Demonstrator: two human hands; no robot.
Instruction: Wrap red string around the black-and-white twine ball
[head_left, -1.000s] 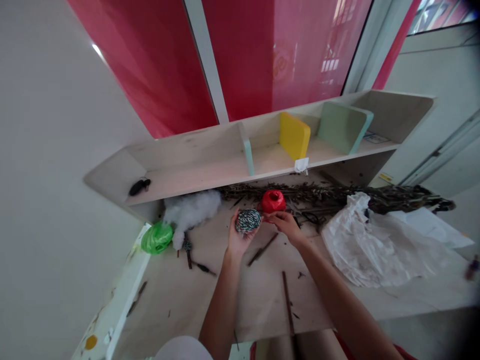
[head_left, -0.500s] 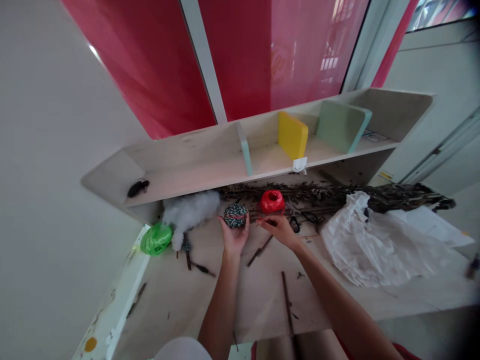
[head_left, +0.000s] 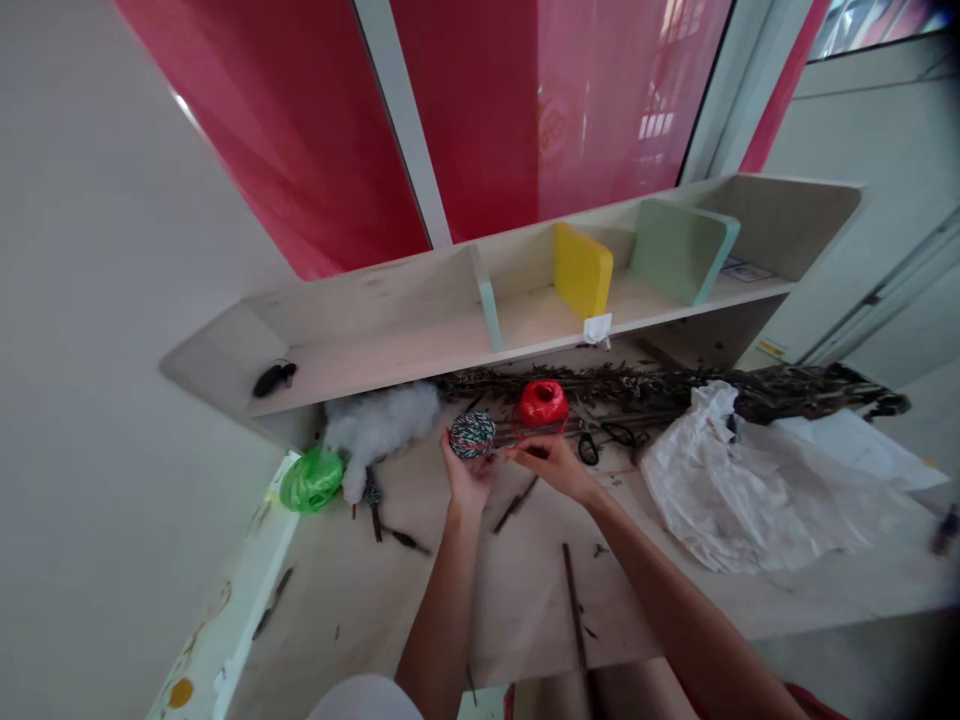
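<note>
Pale shelf (head_left: 375, 365) above a pale tabletop (head_left: 360, 610), red-covered window (head_left: 472, 120) behind, grey wall (head_left: 90, 260) at left

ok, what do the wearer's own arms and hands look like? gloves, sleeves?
No gloves on the left hand or right hand. Left forearm and right forearm are bare, no watch or bracelet visible. Red fabric shows by the right one at the bottom edge, possibly clothing. Rings: too small to tell.

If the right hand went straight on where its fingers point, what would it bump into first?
The right hand would probably meet the left hand, which holds the dark-and-white ball; depth is unclear.
</note>
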